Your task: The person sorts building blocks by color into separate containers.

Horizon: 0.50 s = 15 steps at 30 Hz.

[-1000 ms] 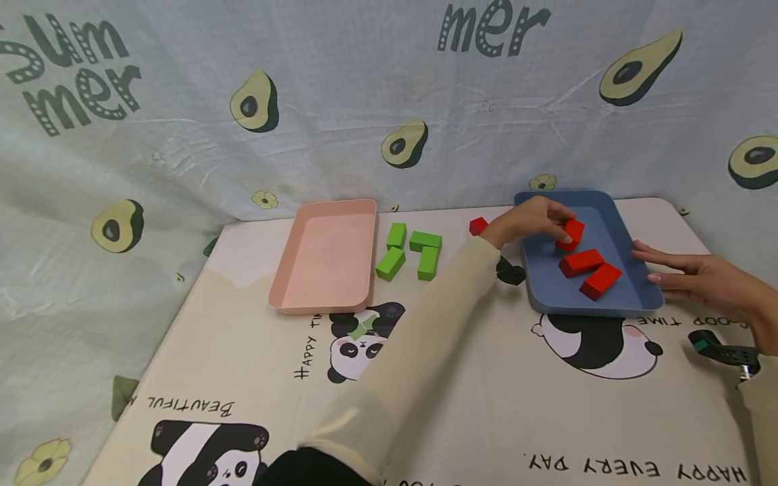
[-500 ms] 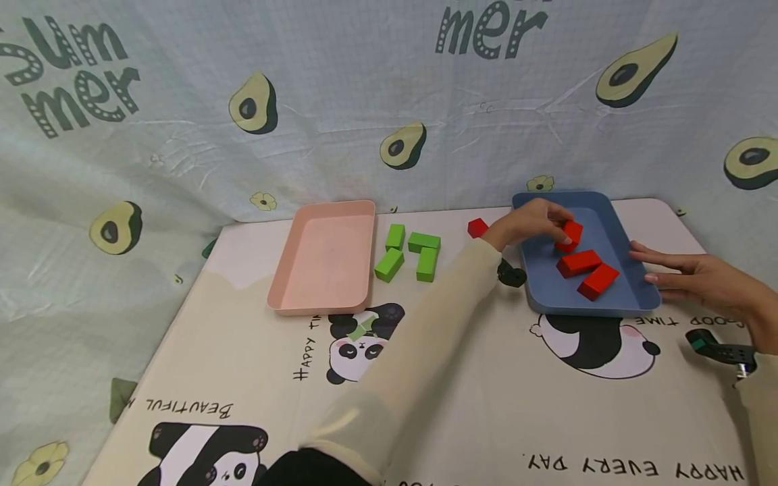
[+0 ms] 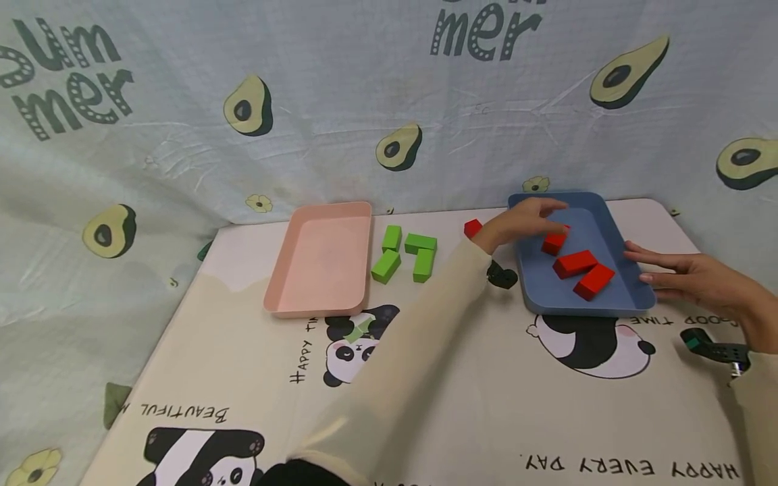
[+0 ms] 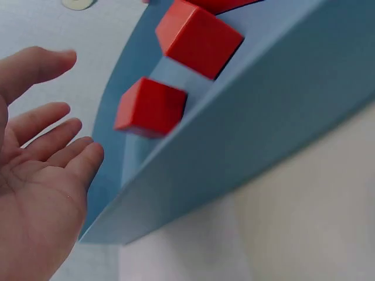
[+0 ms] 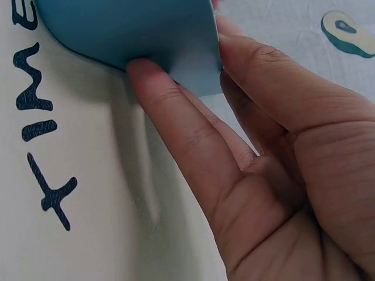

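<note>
My left hand (image 3: 524, 221) hovers over the blue tray (image 3: 626, 283), thumb and fingers spread, holding nothing. Right beneath its fingers lies a red block (image 3: 552, 243). Two more red blocks rest in the same tray, a middle one (image 3: 575, 264) and a nearer one (image 3: 593, 281), close together. In the left wrist view the palm (image 4: 41, 216) is beside the tray wall, apart from the red blocks. My right hand (image 3: 699, 280) keeps its fingers extended against the tray's right side; the right wrist view shows fingertips touching the outer wall.
Another red block (image 3: 472, 228) sits on the table left of the blue tray, partly behind my left wrist. Several green blocks (image 3: 385, 266) stand further left, beside a pink tray (image 3: 316, 263). A printed cloth (image 3: 328, 101) hangs behind the table.
My left fingers have let go of the red block and lifted slightly, and the block now lies in the blue tray. The right hand stays at the tray's side.
</note>
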Motion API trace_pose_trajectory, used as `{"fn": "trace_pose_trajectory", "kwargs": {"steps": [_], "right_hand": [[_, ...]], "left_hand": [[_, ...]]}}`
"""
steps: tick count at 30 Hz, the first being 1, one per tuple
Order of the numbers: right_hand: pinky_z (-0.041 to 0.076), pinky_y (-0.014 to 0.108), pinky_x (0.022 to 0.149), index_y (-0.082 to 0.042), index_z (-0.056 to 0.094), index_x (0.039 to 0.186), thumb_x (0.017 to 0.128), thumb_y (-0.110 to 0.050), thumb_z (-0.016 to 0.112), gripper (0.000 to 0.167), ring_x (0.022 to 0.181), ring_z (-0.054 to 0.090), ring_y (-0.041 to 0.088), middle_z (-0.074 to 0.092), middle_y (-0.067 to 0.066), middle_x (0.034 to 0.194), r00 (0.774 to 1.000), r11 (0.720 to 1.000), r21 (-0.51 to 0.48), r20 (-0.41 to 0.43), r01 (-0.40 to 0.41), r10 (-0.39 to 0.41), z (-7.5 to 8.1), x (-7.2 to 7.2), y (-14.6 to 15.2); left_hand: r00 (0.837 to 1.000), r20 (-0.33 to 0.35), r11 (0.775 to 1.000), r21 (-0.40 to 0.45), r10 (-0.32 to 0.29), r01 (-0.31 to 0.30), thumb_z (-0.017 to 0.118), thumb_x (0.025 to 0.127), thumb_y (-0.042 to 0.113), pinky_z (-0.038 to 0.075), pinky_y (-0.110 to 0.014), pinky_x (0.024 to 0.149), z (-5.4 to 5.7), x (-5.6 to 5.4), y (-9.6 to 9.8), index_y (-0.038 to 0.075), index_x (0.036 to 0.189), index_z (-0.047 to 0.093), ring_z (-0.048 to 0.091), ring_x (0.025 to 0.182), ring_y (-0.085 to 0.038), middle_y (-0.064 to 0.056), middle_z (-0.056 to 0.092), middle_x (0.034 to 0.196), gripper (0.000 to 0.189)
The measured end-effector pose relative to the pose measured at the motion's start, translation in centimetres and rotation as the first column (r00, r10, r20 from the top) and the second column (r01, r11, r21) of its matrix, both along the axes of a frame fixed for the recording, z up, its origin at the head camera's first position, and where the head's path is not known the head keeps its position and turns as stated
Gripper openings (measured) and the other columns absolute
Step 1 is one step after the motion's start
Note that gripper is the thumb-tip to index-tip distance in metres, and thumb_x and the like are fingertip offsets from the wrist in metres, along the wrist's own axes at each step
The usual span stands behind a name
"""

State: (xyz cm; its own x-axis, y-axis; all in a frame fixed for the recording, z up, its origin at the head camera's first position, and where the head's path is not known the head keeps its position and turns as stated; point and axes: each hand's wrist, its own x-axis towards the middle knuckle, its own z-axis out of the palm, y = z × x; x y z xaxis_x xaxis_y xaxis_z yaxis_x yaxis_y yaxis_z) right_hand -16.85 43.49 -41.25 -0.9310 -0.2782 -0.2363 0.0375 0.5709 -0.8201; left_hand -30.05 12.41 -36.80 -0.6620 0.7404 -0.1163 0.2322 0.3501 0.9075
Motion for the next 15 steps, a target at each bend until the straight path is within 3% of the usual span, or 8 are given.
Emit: {"fn": "trace_pose_trajectory", "kwargs": {"steps": [3,4,10,15], "right_hand": [[0.053,0.011,0.083,-0.017,0.030,0.160,0.107,-0.020,0.055,0.058,0.150,0.011,0.048,0.016,-0.032,0.159,1.000,1.000,0.002,0.009,-0.007,0.007,0.0,-0.2,-0.3],[0.054,0.011,0.083,-0.017,0.030,0.160,0.107,-0.021,0.055,0.059,0.148,0.011,0.053,0.016,-0.030,0.160,1.000,1.000,0.004,0.007,-0.006,0.006,-0.1,-0.2,-0.5],[0.051,0.009,0.082,-0.022,0.030,0.160,0.105,-0.029,0.059,0.062,0.147,0.010,0.057,0.013,-0.026,0.162,1.000,0.997,0.071,0.004,0.012,-0.012,-0.2,-0.2,-0.6],[0.049,0.007,0.082,-0.020,0.032,0.159,0.105,-0.030,0.059,0.062,0.151,0.006,0.050,0.014,-0.028,0.161,1.000,0.995,0.100,-0.020,0.018,-0.016,-0.4,-0.2,-0.2]], "left_hand": [[0.996,-0.090,1.000,0.027,0.001,0.001,0.067,0.097,0.016,0.039,-0.013,0.108,0.1,-0.1,-1.6,0.008,0.151,0.049,0.040,0.146,-0.014,-0.004,0.046,0.157,0.057],[0.993,-0.118,0.999,0.039,0.003,0.001,0.067,0.098,0.015,0.038,-0.013,0.109,0.1,-0.1,-2.2,0.006,0.151,0.049,0.040,0.146,-0.015,-0.005,0.046,0.156,0.056],[0.966,-0.250,0.994,0.098,0.065,-0.041,0.065,0.100,0.010,0.036,-0.014,0.112,-0.4,0.6,-5.7,0.003,0.149,0.049,0.041,0.146,-0.020,-0.008,0.046,0.156,0.053],[0.909,-0.398,0.992,0.037,0.128,-0.123,0.065,0.099,0.009,0.036,-0.018,0.114,-1.4,1.2,-8.0,0.005,0.147,0.053,0.038,0.147,-0.017,-0.008,0.043,0.158,0.050]]}}
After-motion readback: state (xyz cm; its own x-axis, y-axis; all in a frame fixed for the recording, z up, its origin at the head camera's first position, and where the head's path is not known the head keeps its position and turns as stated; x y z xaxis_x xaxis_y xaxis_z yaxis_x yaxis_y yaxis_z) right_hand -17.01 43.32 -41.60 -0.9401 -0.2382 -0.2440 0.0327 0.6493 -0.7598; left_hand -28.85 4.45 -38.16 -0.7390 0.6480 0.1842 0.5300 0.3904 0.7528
